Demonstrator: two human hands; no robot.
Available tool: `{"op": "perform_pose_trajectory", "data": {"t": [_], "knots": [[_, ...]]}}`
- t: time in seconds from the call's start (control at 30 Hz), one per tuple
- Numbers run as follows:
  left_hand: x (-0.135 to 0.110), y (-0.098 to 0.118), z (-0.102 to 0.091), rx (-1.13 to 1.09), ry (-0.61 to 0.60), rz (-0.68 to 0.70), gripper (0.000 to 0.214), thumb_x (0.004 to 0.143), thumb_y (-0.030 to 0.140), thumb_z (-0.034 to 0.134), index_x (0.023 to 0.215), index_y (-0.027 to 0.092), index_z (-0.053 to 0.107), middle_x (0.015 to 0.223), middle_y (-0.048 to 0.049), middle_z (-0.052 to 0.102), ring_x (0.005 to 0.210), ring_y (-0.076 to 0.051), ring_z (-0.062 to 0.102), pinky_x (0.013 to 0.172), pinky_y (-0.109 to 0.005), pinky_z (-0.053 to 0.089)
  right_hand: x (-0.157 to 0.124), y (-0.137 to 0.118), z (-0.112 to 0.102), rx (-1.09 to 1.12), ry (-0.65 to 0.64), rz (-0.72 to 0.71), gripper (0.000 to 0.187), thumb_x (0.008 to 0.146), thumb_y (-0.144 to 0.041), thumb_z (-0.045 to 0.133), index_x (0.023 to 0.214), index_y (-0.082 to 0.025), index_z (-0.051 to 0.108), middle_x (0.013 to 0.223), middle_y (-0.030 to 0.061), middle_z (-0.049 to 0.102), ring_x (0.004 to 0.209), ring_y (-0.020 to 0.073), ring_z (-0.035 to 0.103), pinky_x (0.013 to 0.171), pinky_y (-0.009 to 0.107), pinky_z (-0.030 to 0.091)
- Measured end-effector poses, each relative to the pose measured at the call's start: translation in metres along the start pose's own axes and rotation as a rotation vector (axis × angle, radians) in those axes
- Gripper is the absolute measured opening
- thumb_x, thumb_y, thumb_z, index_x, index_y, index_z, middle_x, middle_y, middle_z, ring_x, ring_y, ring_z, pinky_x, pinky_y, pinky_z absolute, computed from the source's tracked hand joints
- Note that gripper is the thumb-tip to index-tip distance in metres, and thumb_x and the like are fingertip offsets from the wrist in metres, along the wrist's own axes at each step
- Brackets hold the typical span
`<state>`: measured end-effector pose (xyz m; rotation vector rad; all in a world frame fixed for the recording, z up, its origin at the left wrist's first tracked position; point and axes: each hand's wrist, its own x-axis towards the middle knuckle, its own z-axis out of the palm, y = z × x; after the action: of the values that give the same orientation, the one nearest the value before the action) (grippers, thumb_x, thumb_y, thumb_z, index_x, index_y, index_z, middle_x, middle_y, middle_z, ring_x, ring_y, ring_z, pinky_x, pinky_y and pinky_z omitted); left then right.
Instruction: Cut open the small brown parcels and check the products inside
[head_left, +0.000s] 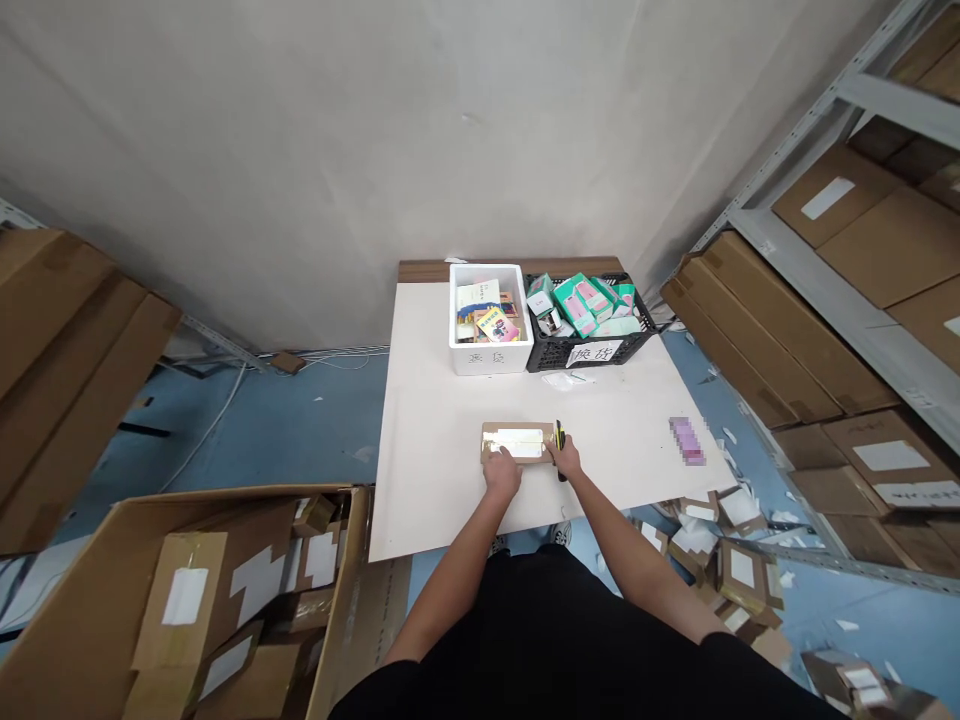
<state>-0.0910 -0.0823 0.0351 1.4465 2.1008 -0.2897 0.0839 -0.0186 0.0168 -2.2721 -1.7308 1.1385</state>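
A small brown cardboard box with a white label on top lies flat on the white table. My left hand grips its near left edge, thumb on the label side. At the box's right end, my right hand is closed round a black-and-yellow box cutter, which points away from me. Fingers of this hand also touch the box's right end. Whether the blade is out cannot be made out.
At the table's back stand a white foam box of booklets and a black crate of green-and-pink packs. A blurred purple item lies right. A large carton of parcels is left; shelves and discarded boxes are right.
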Motion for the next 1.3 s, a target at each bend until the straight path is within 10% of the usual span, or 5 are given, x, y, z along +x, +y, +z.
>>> {"op": "perform_pose_trajectory", "data": {"t": [0.1, 0.33, 0.7, 1.3], "knots": [[0.008, -0.007, -0.017, 0.0, 0.076, 0.08, 0.068, 0.101, 0.046, 0.045, 0.16, 0.014, 0.042, 0.144, -0.0217, 0.063, 0.134, -0.036, 0.058, 0.108, -0.047, 0.05, 0.008, 0.016, -0.012, 0.159, -0.008, 0.004, 0.045, 0.104, -0.064, 0.038, 0.106, -0.022, 0.053, 0.079, 0.0015, 0.072, 0.066, 0.0182, 0.072, 0.064, 0.023, 0.052], [0.024, -0.015, -0.005, 0.021, 0.123, 0.311, 0.068, 0.105, 0.049, 0.031, 0.17, 0.034, 0.016, 0.177, 0.0001, 0.018, 0.164, -0.029, 0.007, 0.131, -0.054, 0.016, 0.009, 0.039, -0.02, 0.379, -0.184, -0.002, 0.047, 0.105, -0.063, 0.038, 0.084, -0.022, 0.05, 0.067, -0.0001, 0.065, 0.054, 0.0136, 0.063, 0.058, 0.021, 0.052], [0.034, -0.021, 0.01, 0.065, 0.152, 0.319, 0.066, 0.108, 0.05, 0.027, 0.17, 0.033, 0.012, 0.178, -0.0001, 0.012, 0.164, -0.029, 0.007, 0.132, -0.053, 0.014, 0.04, 0.004, -0.026, 0.143, -0.246, 0.013, 0.066, 0.103, -0.072, 0.038, 0.069, -0.02, 0.057, 0.053, 0.0009, 0.058, 0.044, 0.0126, 0.052, 0.053, 0.023, 0.044], [0.031, -0.021, 0.01, 0.061, 0.154, 0.322, 0.067, 0.107, 0.051, 0.029, 0.17, 0.033, 0.013, 0.177, 0.0, 0.013, 0.164, -0.029, 0.006, 0.132, -0.053, 0.013, 0.029, 0.015, -0.046, 0.023, -0.257, 0.02, 0.06, 0.105, -0.063, 0.043, 0.072, -0.018, 0.065, 0.056, 0.0026, 0.063, 0.048, 0.0156, 0.059, 0.057, 0.025, 0.045]]}}
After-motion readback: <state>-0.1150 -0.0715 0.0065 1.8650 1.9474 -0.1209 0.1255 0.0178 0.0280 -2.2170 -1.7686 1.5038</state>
